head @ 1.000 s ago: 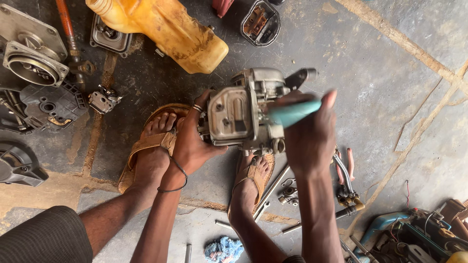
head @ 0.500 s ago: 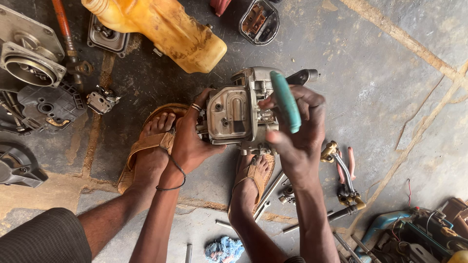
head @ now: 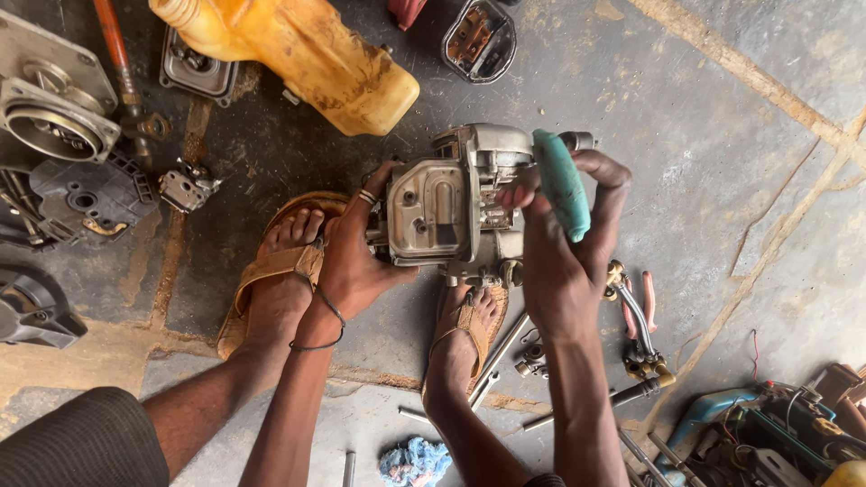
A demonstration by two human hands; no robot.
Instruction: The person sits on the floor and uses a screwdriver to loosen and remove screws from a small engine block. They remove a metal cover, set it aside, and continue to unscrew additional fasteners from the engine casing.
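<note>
Right hand (head: 564, 271) clamped on teal-handled screwdriver (head: 561, 183), applied to grey metal small-engine block (head: 451, 212). Left hand (head: 356, 261) closed around block's left side, held above stained grey concrete floor (head: 704, 135) between sandalled feet. Yellow plastic jerrycan (head: 298, 54) and loose engine parts around. Since earlier frame: handle turned from near-horizontal to upright.

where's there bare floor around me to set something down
Barest is the concrete right of the engine block, from your right hand out to the diagonal crack. A smaller patch lies between the yellow jug and the left sandal. Crowded: engine covers far left, pliers and toolbox lower right.
</note>
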